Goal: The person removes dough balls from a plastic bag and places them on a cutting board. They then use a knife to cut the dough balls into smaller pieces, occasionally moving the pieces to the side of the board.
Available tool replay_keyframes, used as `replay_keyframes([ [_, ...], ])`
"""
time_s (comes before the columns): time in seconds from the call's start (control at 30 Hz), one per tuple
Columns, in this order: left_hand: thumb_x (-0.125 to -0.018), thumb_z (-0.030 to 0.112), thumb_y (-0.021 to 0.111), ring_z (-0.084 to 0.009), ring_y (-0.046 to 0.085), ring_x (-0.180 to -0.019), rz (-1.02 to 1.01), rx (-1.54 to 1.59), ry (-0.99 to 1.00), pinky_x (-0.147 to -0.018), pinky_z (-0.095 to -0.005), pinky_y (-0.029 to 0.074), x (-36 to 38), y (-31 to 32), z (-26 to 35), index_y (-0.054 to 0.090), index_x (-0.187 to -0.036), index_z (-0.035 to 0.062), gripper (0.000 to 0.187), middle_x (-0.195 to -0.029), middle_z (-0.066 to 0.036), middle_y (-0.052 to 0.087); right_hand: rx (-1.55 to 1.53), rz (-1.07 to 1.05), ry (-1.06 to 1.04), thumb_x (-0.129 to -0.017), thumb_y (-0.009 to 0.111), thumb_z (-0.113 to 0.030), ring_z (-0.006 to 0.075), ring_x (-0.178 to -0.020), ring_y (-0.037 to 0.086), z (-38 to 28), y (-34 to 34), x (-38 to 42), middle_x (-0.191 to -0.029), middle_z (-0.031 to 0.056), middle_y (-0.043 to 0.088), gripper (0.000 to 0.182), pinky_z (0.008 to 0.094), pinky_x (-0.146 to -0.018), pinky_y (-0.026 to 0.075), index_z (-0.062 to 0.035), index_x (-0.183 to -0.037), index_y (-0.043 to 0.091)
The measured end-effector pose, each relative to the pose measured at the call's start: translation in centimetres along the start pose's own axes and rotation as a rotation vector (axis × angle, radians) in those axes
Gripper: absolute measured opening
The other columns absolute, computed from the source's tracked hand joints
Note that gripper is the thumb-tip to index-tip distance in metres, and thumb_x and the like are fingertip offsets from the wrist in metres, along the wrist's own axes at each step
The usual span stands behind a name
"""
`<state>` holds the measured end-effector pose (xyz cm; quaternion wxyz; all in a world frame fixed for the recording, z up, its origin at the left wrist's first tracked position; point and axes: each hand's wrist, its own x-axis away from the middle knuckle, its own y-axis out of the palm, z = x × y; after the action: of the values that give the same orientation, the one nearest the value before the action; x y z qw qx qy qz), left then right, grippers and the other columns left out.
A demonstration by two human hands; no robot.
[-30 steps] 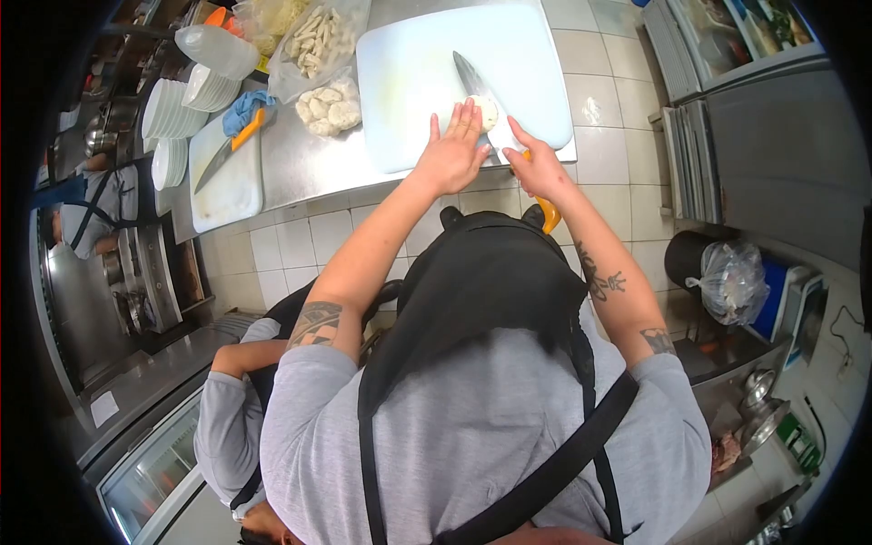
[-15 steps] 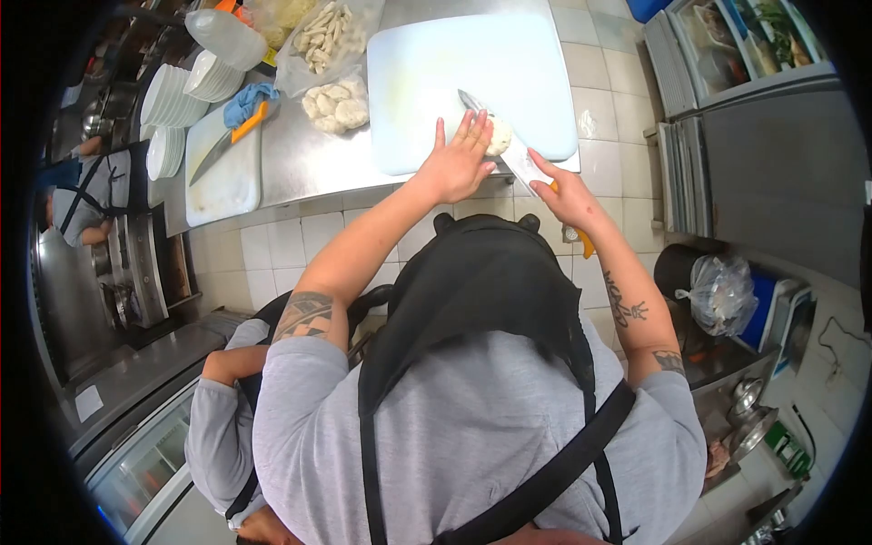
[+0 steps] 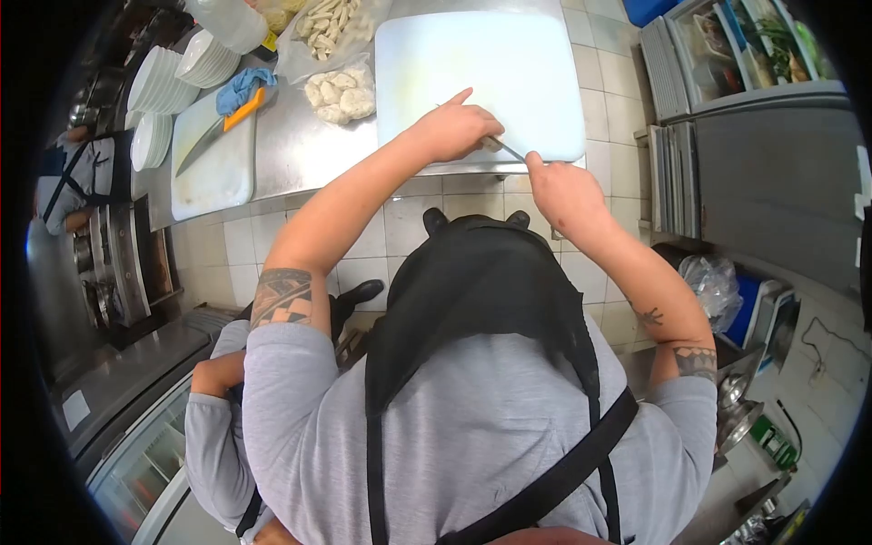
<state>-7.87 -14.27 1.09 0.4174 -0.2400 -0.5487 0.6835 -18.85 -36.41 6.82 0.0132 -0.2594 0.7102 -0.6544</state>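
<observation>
My right hand is closed round the handle end of a kitchen knife, whose narrow blade shows nearly edge-on, pointing left over the near edge of the white cutting board. At the blade's other end is my left hand, its fingers curled down and its thumb sticking out. Whatever lies under those fingers is hidden. The round pale piece of food seen earlier is out of sight. Left of the board, a clear bag holds several pale, floury-looking lumps.
Behind it lies a bag of pale strips. A smaller board carries an orange-handled knife and a blue cloth. Stacked white plates stand farther left. Another person's sleeve is close at my lower left.
My left hand has gone from flat with fingers spread to curled. The knife has turned from showing its broad side to edge-on. The pale piece is now hidden.
</observation>
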Motion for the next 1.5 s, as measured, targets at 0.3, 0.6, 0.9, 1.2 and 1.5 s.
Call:
replay_keyframes([
  [0.3,-0.098,0.007,0.052,-0.0222,0.064,-0.122,0.379,-0.005,0.024,-0.126,-0.0607,0.021,2.3,4.1,-0.2,0.065,-0.123,0.0145,0.03,-0.125,-0.001,0.07,-0.048,-0.06,-0.014,-0.095,0.05,-0.005,0.0388,-0.073,0.072,1.1,5.1,-1.9,-0.077,0.021,0.07,0.011,0.0501,-0.064,0.058,0.0004,-0.105,0.048],
  [0.6,-0.091,0.003,0.067,-0.0259,0.068,-0.111,0.314,0.36,-0.108,-0.121,-0.0547,0.031,1.0,0.9,-1.3,0.067,-0.128,0.0112,0.037,-0.119,-0.006,0.072,-0.223,-0.006,0.019,-0.099,0.052,-0.014,0.0466,-0.076,0.069,3.3,7.2,-2.5,-0.079,0.0257,0.069,0.017,0.0564,-0.067,0.055,-0.0016,-0.109,0.047],
  [0.9,-0.095,0.011,0.074,-0.016,0.068,-0.096,0.224,1.265,-0.419,-0.086,-0.0305,0.055,-1.3,-1.9,-5.2,0.066,-0.131,0.0012,0.038,-0.106,-0.008,0.072,-0.576,0.196,0.177,-0.098,0.058,-0.015,0.0503,-0.083,0.067,7.2,7.3,1.7,-0.086,0.0306,0.07,0.026,0.0579,-0.075,0.052,-0.0014,-0.118,0.05],
  [1.2,-0.089,0.02,0.077,-0.0332,0.065,-0.086,0.712,0.452,-0.516,-0.082,-0.0408,0.055,-2.9,6.0,-1.8,0.064,-0.112,0.0042,0.031,-0.109,-0.018,0.062,-0.39,0.146,0.262,-0.095,0.052,-0.012,0.0477,-0.083,0.069,4.1,6.4,0.2,-0.089,0.0285,0.071,0.061,0.0576,-0.079,0.055,-0.0117,-0.155,0.04],
  [1.5,-0.091,0.016,0.067,-0.0356,0.066,-0.086,0.797,0.443,-0.5,-0.08,-0.0438,0.056,-1.9,8.7,-0.2,0.062,-0.115,0.007,0.026,-0.118,-0.019,0.056,-0.246,0.132,0.165,-0.095,0.051,-0.008,0.0453,-0.072,0.066,3.8,8.3,-0.6,-0.079,0.0266,0.068,0.076,0.056,-0.07,0.053,-0.0206,-0.164,0.023],
])
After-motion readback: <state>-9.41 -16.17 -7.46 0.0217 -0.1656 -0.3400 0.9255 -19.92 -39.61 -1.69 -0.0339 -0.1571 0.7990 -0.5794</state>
